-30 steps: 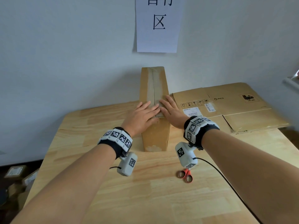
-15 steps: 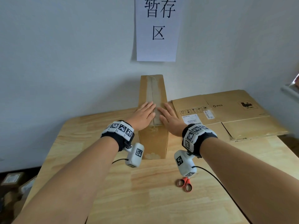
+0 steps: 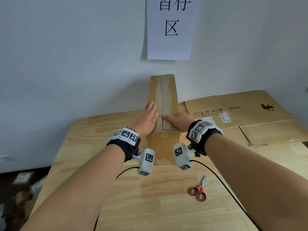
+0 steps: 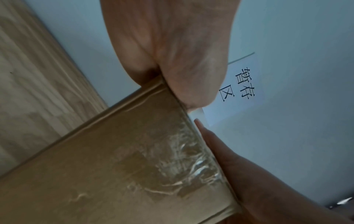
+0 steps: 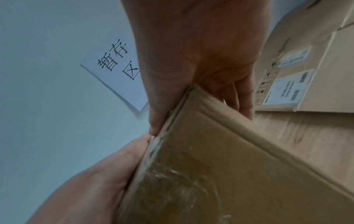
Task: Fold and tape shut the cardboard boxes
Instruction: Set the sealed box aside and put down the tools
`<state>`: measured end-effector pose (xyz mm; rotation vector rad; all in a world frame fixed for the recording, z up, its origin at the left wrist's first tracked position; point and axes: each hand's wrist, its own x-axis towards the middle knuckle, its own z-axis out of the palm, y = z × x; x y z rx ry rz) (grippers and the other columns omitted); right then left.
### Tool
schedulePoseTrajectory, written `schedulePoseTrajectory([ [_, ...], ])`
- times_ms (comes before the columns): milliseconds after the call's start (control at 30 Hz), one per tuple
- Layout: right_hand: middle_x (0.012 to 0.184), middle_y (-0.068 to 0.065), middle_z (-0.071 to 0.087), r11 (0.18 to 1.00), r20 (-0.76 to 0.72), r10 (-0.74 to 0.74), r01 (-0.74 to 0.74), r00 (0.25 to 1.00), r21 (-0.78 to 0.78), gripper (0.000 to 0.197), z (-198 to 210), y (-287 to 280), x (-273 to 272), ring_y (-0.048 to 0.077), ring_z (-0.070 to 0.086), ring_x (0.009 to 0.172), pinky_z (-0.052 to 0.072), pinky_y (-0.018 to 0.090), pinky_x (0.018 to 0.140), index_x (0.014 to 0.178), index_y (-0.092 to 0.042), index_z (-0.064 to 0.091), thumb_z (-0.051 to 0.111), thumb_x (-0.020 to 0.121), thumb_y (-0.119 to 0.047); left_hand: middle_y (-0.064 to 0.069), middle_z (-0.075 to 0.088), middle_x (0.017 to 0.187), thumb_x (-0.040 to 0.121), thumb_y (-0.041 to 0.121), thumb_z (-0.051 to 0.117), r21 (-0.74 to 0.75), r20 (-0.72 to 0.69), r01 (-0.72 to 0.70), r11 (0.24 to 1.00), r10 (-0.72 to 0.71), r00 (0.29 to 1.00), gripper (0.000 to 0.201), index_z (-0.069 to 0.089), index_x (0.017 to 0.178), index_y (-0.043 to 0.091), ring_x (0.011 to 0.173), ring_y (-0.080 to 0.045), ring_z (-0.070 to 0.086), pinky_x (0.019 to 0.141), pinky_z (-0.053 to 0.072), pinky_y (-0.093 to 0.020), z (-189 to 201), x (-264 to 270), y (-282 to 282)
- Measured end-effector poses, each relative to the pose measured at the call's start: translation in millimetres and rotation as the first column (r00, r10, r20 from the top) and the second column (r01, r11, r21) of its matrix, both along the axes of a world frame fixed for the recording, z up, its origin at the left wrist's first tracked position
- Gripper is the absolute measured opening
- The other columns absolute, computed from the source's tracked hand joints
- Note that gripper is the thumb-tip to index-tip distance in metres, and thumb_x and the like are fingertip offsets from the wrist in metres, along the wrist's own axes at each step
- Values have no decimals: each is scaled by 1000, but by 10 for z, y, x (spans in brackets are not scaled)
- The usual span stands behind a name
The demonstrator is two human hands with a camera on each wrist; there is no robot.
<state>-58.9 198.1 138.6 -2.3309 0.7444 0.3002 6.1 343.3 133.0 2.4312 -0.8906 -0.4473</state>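
Narrow cardboard box (image 3: 164, 104) standing on the worktop (image 3: 166, 205) against the wall, its top seam under clear tape (image 3: 162, 97). Left hand (image 3: 148, 118) lies flat, fingers straight, beside the seam; right hand (image 3: 179, 121) presses the top with its thumb while its fingers wrap the box's right edge. To bond well, press firmly outward from the seam and rub the crinkled tape end down the front face. Scissors (image 3: 199, 190) lie near.
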Motion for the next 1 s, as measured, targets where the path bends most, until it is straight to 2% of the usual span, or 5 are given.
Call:
schedulePoseTrajectory([
  [167, 103, 14, 65, 994, 36, -45, 41, 998, 98, 73, -51, -58, 88, 29, 64, 91, 54, 38, 84, 111, -1, 58, 40, 86, -68, 0, -8, 160, 105, 25, 21, -21, 13, 12, 1000, -12, 1000, 52, 4, 152, 9, 146, -16, -14, 110, -7, -20, -59, 32, -16],
  [367, 88, 3, 55, 965, 47, -105, 90, 993, 247, 63, -41, -103, 1, 23, 57, 87, 51, 28, 62, 122, 0, 50, 30, 97, -54, 1, -7, 160, 105, 26, 20, -18, 29, 1, 1000, -1, 1000, 52, 5, 153, 10, 146, -17, -14, 110, -7, -21, -55, -7, -35],
  [433, 88, 2, 57, 951, -8, -90, 89, 996, 296, 62, -18, -126, -42, 23, 62, 93, 57, 32, 71, 119, -4, 51, 42, 91, -58, 1, -6, 160, 105, 25, 20, -21, 33, -2, 1000, 2, 999, 52, 6, 153, 9, 146, -17, -13, 111, -7, -21, -50, -15, -35],
  [633, 101, 8, 64, 977, -92, 71, -51, 993, 208, 69, 110, -76, -143, 23, 65, 98, 56, 37, 87, 111, -7, 54, 54, 79, -68, 1, -4, 160, 106, 26, 20, -33, 41, -12, 999, 13, 999, 51, 7, 153, 10, 146, -18, -12, 113, -6, -25, -39, -30, -18],
  [1000, 125, 13, 56, 987, -88, 90, -76, 992, 143, 95, 186, 35, -289, 25, 60, 107, 52, 36, 91, 138, -3, 36, 54, 76, -72, 2, -3, 160, 105, 27, 20, -79, 17, -42, 996, 44, 999, 51, 8, 153, 12, 146, -16, -13, 116, -3, -31, -69, -72, -28],
])
